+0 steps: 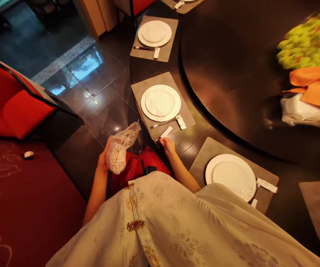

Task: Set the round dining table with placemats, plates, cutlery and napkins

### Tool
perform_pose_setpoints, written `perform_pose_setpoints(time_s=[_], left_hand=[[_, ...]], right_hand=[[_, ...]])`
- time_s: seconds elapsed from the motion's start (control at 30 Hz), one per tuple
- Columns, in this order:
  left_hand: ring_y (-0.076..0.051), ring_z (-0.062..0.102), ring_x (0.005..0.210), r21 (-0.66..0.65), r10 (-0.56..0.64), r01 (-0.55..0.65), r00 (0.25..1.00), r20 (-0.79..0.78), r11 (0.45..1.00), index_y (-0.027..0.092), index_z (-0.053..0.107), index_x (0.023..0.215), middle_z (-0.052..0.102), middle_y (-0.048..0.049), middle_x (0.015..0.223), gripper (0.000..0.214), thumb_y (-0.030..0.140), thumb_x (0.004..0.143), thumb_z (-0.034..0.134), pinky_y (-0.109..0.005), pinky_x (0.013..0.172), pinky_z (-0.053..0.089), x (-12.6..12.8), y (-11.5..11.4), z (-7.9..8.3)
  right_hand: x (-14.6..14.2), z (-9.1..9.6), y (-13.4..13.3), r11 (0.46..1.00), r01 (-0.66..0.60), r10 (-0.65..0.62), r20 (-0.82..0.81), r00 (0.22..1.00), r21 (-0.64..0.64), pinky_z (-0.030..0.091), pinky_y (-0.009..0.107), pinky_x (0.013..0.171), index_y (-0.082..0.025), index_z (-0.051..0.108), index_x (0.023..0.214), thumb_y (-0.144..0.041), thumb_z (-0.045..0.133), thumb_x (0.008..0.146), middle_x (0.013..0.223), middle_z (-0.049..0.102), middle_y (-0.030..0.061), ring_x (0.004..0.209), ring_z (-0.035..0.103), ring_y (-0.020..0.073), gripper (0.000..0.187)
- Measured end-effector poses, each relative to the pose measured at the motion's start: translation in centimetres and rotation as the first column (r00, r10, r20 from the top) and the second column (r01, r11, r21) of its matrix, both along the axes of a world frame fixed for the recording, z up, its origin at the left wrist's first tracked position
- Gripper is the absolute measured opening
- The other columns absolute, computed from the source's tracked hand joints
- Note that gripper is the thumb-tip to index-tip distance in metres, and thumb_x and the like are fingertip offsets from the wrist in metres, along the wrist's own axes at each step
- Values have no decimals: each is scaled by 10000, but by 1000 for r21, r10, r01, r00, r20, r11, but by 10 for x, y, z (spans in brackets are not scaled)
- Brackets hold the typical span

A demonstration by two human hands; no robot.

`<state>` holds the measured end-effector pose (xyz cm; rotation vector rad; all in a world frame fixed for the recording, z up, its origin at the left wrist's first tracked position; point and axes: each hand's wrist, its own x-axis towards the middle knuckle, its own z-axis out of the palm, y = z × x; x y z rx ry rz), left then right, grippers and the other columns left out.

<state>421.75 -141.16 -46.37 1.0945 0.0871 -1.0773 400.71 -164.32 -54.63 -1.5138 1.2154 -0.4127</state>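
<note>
My left hand (103,159) grips a clear plastic bag (120,147) stuffed with thin white sticks or packets, held up over the floor beside the table edge. My right hand (168,145) rests at the near edge of a grey place mat (146,87), its fingertips by the chopstick ends and a white paper packet (166,132). Dark chopsticks (165,122) lie on a small white rest next to a stacked white plate set (160,102). Whether my right fingers are closed on anything is hidden.
The dark round table carries a black turntable (226,74) with a yellow-green flower arrangement (307,44), orange cloth (312,87) and a white bag (301,113). Further mats hold plates and chopsticks. A red chair (18,100) stands left, above red carpet (15,196).
</note>
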Motion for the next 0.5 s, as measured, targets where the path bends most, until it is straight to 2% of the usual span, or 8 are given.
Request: perform_pose_setpoints(time_s=[0.07,0.13,0.23,0.33,0.43,0.5], left_hand=[[-256,487,1167,20,-44,44,999,-2,999,220,499,1243,602,-46,1176,543,320,721,608,-367,979,409,18,-23,2],[-255,496,1158,15,-107,107,994,-25,994,218,487,1251,611,-49,1157,542,329,732,597,-380,975,412,35,-46,2],[-253,506,1145,-20,-218,217,972,-83,976,202,463,1270,606,-60,1166,580,315,721,614,-379,972,415,67,-81,1],[-249,512,1138,-58,-303,299,948,-93,953,221,441,1290,581,-49,1209,618,292,706,632,-365,966,422,106,-113,-1],[-243,515,1135,-33,-381,379,922,-65,925,228,442,1291,574,-35,1220,606,296,716,620,-354,967,420,150,-142,-1],[-238,514,1138,-10,-443,443,895,-54,897,222,443,1292,574,-34,1219,603,296,719,616,-350,972,412,180,-158,1]], right_hand=[[28,-8,4,982,144,-143,-14,990,119,463,202,511,-238,254,565,-364,370,853,417,398,-20,511,512,100,335],[53,-15,2,929,291,-289,-41,956,227,471,194,541,-240,249,571,-327,371,854,417,398,-25,539,523,94,320],[80,-25,-4,845,440,-438,-80,895,304,472,182,564,-235,265,589,-268,364,846,425,407,-33,562,537,86,277],[94,-29,-7,767,554,-545,-128,829,325,470,182,565,-226,301,610,-228,359,827,445,432,-32,558,552,86,225],[103,-18,-6,686,657,-627,-206,752,312,460,196,536,-223,330,613,-260,390,807,438,420,-38,518,546,101,206],[115,3,-7,667,712,-654,-285,700,218,451,212,521,-213,370,619,-314,428,790,434,415,-45,491,529,112,206]])
